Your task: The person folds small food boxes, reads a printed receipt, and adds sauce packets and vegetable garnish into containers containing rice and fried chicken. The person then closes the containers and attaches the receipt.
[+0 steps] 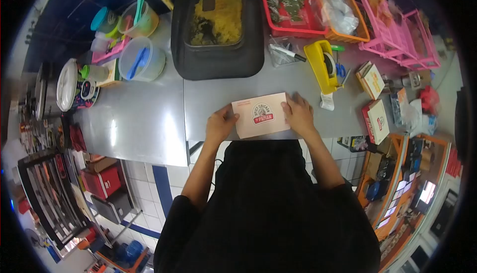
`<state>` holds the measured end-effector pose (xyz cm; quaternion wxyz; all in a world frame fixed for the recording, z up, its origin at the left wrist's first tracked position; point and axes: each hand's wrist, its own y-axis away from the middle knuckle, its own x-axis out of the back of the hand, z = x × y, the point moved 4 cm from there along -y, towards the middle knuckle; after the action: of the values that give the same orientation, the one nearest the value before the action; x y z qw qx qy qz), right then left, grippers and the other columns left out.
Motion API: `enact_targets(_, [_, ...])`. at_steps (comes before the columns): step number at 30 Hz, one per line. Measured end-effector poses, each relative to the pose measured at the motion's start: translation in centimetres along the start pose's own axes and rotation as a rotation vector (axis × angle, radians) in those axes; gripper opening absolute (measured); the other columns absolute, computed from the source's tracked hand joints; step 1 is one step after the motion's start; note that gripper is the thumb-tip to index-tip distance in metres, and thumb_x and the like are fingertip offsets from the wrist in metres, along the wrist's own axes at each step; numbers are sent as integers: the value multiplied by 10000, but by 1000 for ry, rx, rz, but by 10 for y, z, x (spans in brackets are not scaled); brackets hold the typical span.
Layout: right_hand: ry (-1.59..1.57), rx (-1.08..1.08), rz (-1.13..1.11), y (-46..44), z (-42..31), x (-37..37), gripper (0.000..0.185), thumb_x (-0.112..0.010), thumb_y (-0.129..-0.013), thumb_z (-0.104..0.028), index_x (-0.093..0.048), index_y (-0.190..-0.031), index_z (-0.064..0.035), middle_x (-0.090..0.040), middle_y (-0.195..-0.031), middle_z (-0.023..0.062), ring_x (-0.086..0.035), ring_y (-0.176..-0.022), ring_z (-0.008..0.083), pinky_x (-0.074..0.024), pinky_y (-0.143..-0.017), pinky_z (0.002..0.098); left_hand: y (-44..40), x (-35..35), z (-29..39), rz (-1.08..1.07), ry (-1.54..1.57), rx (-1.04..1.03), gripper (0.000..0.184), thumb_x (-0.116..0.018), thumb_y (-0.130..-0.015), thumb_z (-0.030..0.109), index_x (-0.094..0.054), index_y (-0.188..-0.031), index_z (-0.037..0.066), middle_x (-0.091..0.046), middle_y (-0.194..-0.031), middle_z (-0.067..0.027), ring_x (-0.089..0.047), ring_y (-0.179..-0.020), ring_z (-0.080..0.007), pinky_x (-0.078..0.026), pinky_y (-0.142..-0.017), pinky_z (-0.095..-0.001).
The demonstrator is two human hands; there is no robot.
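Observation:
A pale cardboard food box [262,117] printed "Spicy Chicken Paman" lies at the front edge of the steel counter, slightly tilted in the view. My left hand [222,125] grips its left end, with the thumb on the top face and the fingers curled along the side. At the opposite end, my right hand [299,114] holds the box the same way, thumb near the upper right corner. The undersides of the fingers are hidden. Just beyond the right hand is a small white paper slip [327,101].
Behind the box stands a black warmer [218,67] with yellow food. Red basket [293,32], orange basket [353,37] and pink rack [392,49] line the back right. A yellow tray [318,69] holds tape. More printed boxes [378,121] sit right; plastic tubs [155,64] left.

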<state>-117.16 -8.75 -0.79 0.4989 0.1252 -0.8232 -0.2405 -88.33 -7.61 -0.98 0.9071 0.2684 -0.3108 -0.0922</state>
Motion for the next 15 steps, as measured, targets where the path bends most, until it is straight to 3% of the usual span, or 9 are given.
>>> enact_targets(1, [30,294,140,0,-11,10,557,-647,-928,-346,-547,-1447,-170,-409,-1523,267,-395,-1425,415,-340,-1118,594,-1,5,8,0,-13,-23,594,-752,-873,300,-597,-1398,70,-736,-1107,-194,-699,-1045,-370,-534,-919,-435])
enact_targets(2, [69,583,281,4,-19,21,690,-742,-857,-331,-502,-1489,-194,-364,-1552,256,-351,-1447,429,-307,-1142,606,3,9,24,107,-295,-299,698,-784,-834,311,-537,-1450,95,-644,-1272,-192,-591,-1202,-393,-469,-1007,-488])
enact_targets(3, [63,567,297,4,-21,29,690,-742,-857,-331,-502,-1489,-194,-364,-1552,256,-351,-1447,429,-307,-1142,606,9,7,38,210,-572,-572,809,-815,-796,321,-477,-1502,119,-551,-1438,-190,-483,-1358,-417,-404,-1094,-542])
enact_targets(4, [243,729,128,7,-34,28,831,-810,-769,-332,-461,-1514,-217,-373,-1541,261,-352,-1443,435,-288,-1159,604,5,-1,41,-51,-663,-609,1022,-868,-714,311,-329,-1570,162,-299,-1607,-169,-209,-1504,-434,-227,-1176,-649])
enact_targets(5, [419,881,-50,14,-42,22,978,-878,-680,-332,-419,-1539,-240,-382,-1530,265,-353,-1439,441,-268,-1176,601,9,-6,46,-68,-673,-629,1022,-868,-714,311,-329,-1570,162,-299,-1607,-169,-209,-1504,-434,-227,-1176,-649])
enact_targets(8, [555,871,-80,15,-46,23,1073,-917,-604,-396,-416,-1541,-252,-397,-1508,286,-381,-1415,439,-273,-1196,557,17,-23,65,-145,-880,-656,1012,-884,-646,343,-418,-1517,125,-354,-1521,-273,-298,-1469,-427,-301,-1164,-589])
enact_targets(13, [489,905,152,20,-14,13,968,-892,-653,-419,-464,-1507,-263,-428,-1474,290,-438,-1352,426,-323,-1174,514,9,-27,77,-162,-842,-759,960,-853,-643,255,-446,-1508,165,-396,-1480,-245,-363,-1426,-414,-301,-1172,-570])
enact_targets(15, [269,957,222,21,-5,14,882,-856,-687,-479,-508,-1470,-274,-444,-1460,281,-441,-1338,434,-329,-1162,513,6,-31,79,-159,-846,-804,933,-861,-658,253,-469,-1503,214,-389,-1494,-247,-359,-1433,-411,-314,-1167,-562])
